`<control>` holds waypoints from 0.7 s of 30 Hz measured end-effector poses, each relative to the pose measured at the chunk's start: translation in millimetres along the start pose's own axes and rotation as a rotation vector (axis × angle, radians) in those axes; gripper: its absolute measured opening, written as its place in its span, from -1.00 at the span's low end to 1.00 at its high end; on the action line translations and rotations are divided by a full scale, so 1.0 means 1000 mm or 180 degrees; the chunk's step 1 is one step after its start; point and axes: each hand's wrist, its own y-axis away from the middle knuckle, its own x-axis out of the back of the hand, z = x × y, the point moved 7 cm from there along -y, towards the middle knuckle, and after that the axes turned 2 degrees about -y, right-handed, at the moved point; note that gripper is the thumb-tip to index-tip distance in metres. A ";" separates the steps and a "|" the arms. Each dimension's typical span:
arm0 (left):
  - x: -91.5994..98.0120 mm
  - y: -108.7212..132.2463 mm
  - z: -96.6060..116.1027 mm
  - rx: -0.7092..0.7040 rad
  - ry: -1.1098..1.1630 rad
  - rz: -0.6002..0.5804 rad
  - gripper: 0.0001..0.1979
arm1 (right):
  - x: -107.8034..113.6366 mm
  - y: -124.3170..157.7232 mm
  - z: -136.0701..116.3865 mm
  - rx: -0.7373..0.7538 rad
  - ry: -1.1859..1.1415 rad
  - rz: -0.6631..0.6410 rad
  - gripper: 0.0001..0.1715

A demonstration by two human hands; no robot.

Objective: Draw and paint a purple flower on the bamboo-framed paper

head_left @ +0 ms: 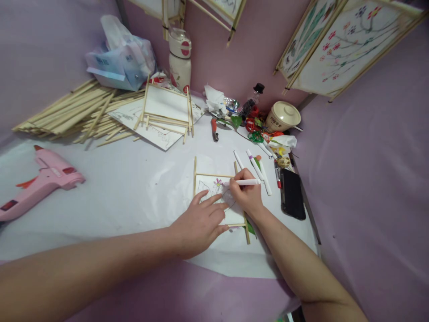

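Note:
A sheet of white drawing paper [234, 218] lies in a frame of thin wooden sticks [195, 166] on the table. Outlines are drawn on it, and one small flower [218, 182] is coloured pink-purple. My left hand [203, 219] rests flat on the paper with its fingers spread, covering part of the drawing. In my right hand [246, 192] is a white marker pen [248, 182], pinched between the fingers. Its tip points left, close to the flower; whether it touches the paper I cannot tell. Several more marker pens [255, 164] lie just beyond my right hand.
A pink glue gun [50, 179] lies at the left. Behind are wooden sticks [67, 112], another stick frame [167, 103], a tissue pack [122, 60] and a bottle [180, 60]. At the right are a phone [292, 193] and a lidded bowl [283, 116]. Painted hangings [358, 49] hang above.

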 end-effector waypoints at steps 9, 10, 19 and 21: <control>0.000 0.001 -0.001 -0.0015 0.0015 0.0033 -0.70 | 0.004 -0.001 -0.001 0.0005 0.0031 0.0157 -0.79; 0.000 0.000 0.000 -0.0015 0.0022 0.0032 -0.70 | 0.003 -0.001 -0.001 0.0016 0.0025 0.0124 -0.79; 0.000 0.000 0.000 -0.0024 0.0020 0.0050 -0.69 | 0.005 -0.001 0.000 0.0013 0.0061 0.0214 -0.79; -0.001 0.000 0.000 -0.0026 0.0013 0.0073 -0.69 | 0.004 -0.001 0.000 0.0035 0.0028 0.0160 -0.79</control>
